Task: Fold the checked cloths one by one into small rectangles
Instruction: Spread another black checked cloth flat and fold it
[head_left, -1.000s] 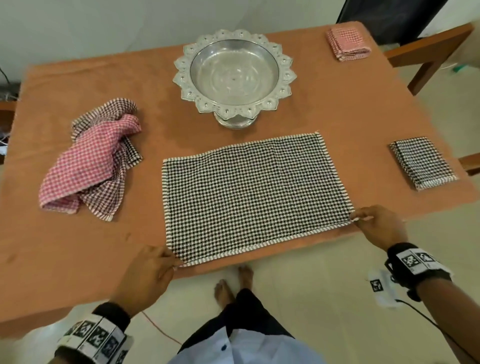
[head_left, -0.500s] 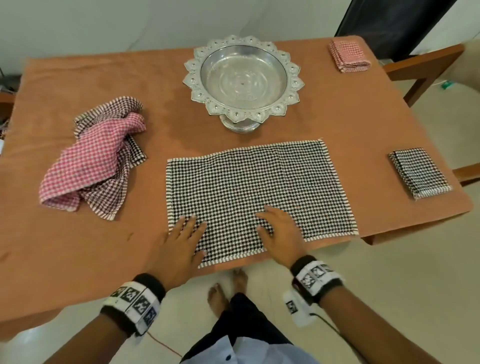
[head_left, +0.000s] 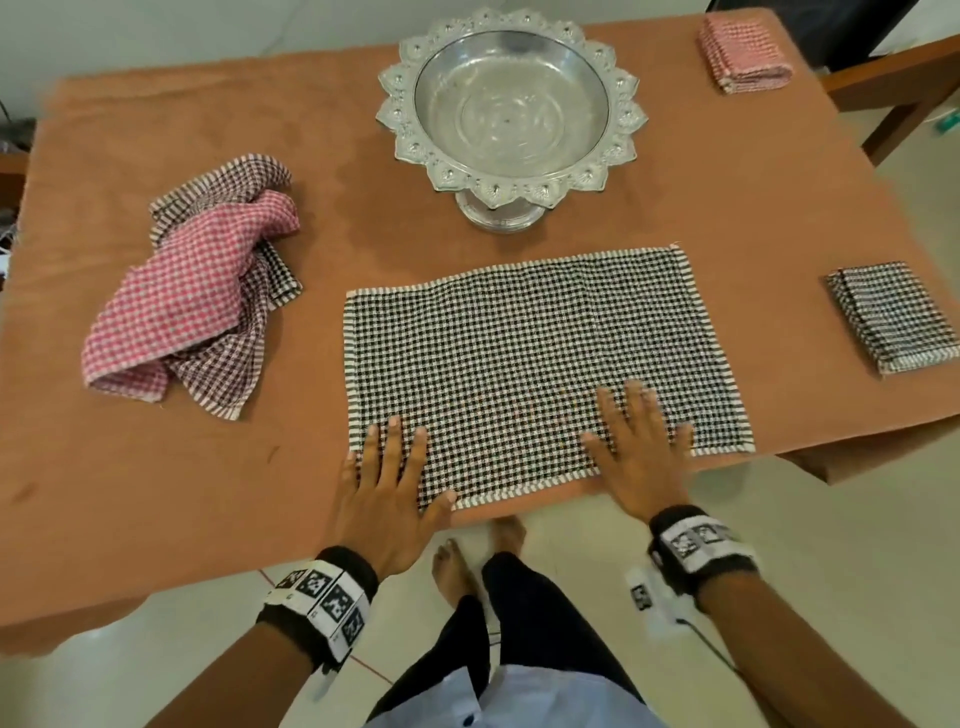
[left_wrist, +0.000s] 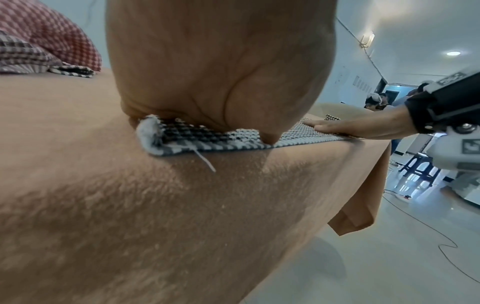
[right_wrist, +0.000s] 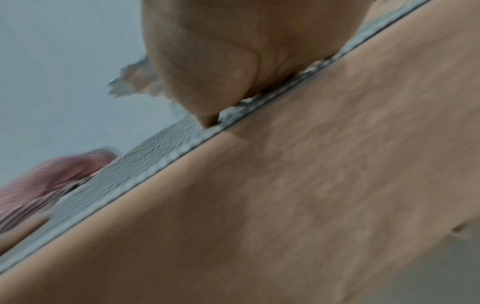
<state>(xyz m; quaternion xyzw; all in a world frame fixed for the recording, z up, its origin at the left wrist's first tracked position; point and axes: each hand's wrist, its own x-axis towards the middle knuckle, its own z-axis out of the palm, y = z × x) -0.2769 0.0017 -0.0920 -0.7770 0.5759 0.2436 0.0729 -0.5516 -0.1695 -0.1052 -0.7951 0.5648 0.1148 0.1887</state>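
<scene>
- Nearest is a pale glossy tiled floor, with the person's bare feet showing below the bench edge.
- The bench is draped in a soft, napped orange-brown cover that hangs over the near edge.
- The left hand lies flat on the near left corner of the black-and-white checked cloth, fingers straight and spread, gripping nothing.
- The right hand presses flat on the cloth's near edge toward the right, fingers likewise straight and released.
- That one cloth is spread as a wide rectangle at the bench's near middle, woven, with a striped white hem.
- To the left sits a crumpled heap of two cloths: one pink check, one dark brownish check.
- Two cloths are already folded small: a black-and-white one at the right edge, a pink one at the far right corner.
- Farther back stands one silvery metal pedestal bowl with a scalloped, embossed rim.
- Beyond it, a plain pale wall.
</scene>
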